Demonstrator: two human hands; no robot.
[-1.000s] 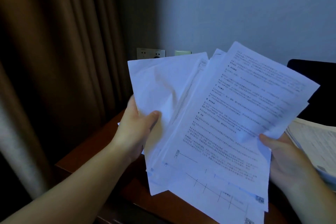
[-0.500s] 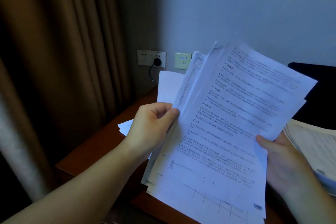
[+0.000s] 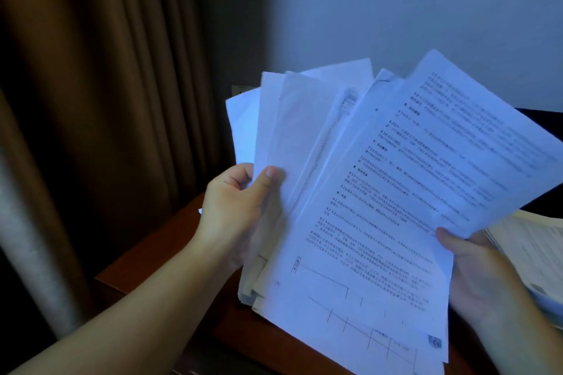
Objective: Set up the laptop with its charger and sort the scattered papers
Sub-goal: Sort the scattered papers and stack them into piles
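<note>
Both hands hold the fanned papers [image 3: 380, 192] above the desk [image 3: 158, 253]: left hand [image 3: 234, 210] pinches the left sheets, right hand [image 3: 484, 277] grips the right edge. Curtain [image 3: 91, 131] hangs left of the desk.

Dim room – brown curtain [image 3: 91, 131] at left, pale wall [image 3: 426, 9], reddish wooden desk [image 3: 158, 256].

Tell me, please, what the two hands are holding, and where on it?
A fanned stack of papers: left hand pinches its left edge, right hand grips its lower right edge.
</note>
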